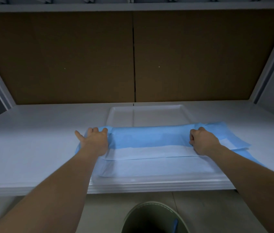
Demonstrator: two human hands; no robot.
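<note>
Sitting nearest, on the floor below the front edge, is a dark green round bin (pixel 154 214). Above it the white bench (pixel 32 157) carries a shallow white tray (pixel 149 113), whose near rim lies along the bench front. 2 bare forearms reach forward, 1 on each side of the tray, nothing standing between them. A blue sheet (pixel 149 138) with a white underside covers the tray's near half, folded back into a band. The left hand (pixel 94 140) grips the sheet's left end, fingers curled over the fold and thumb stuck out leftward. The right hand (pixel 201 140) is a fist clamped on the right end. Beyond them the tray's far half shows bare, backed by a brown panel (pixel 57 56) under a white shelf (pixel 132 8).
</note>
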